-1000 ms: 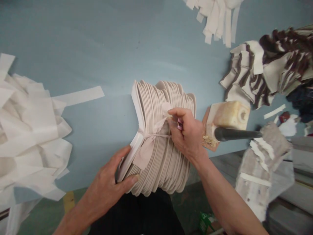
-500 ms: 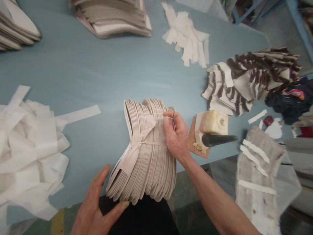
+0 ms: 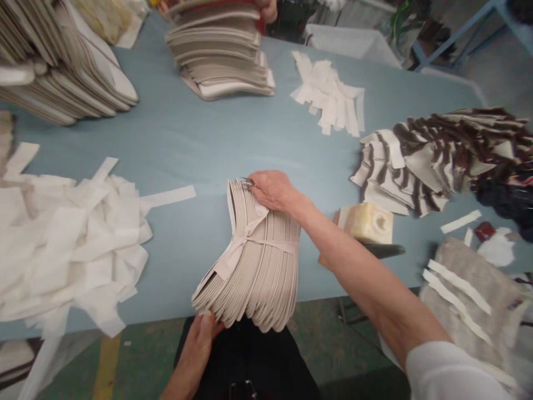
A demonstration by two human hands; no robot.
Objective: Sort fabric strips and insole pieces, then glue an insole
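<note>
A bundle of thin beige padded pieces point(image 3: 258, 278), tied around its middle with a fabric strip point(image 3: 239, 244), stands at the table's near edge and juts over it. My left hand point(image 3: 200, 339) pinches the bundle's lower left corner, thumb on top and fingers partly hidden beneath. At the far end of the bundle, my right hand point(image 3: 272, 189) lies palm down with its fingers curled over the top edges. Pointed metal tips of what look like small scissors point(image 3: 246, 182) stick out from its fingers; their handles are hidden.
White strips point(image 3: 83, 239) are heaped at left, with more strips point(image 3: 328, 94) at the back. Stacks of beige pieces point(image 3: 225, 55) stand behind, near another person's hand point(image 3: 268, 10). To the right are a yellowish block point(image 3: 370, 222), a dark-handled tool point(image 3: 383, 250) and brown-and-cream pieces point(image 3: 400, 166).
My left hand has closed from an open spread onto the bundle's lower corner. My right hand has moved from the bundle's right side to its far top edge. The view has shifted.
</note>
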